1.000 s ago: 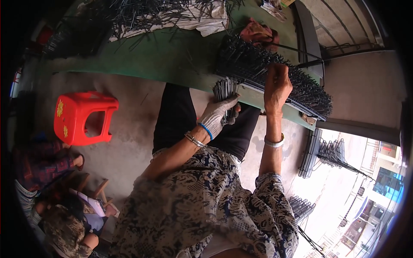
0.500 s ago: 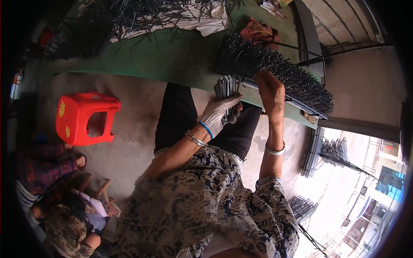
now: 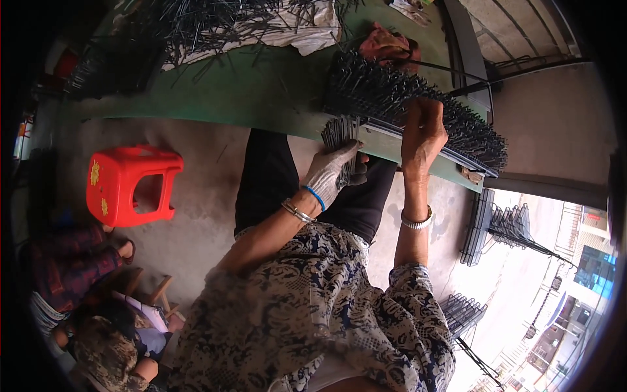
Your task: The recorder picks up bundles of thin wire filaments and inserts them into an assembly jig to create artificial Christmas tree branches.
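My left hand, in a pale work glove, is closed around a bundle of thin dark metal rods. The bundle stands up out of the fist, just off the table's near edge. My bare right hand is raised at the front of a long rack densely packed with upright black metal pieces. Its fingers are pinched together, and whatever is between them is too small or hidden to make out.
The rack lies along the right part of a green table. Loose black rods are heaped on a pale cloth, and a reddish cloth sits behind the rack. A red stool stands left; two people sit lower left.
My right hand has moved slightly to the right along the rack, its fingers still pinched. The left hand keeps its bundle in nearly the same place.
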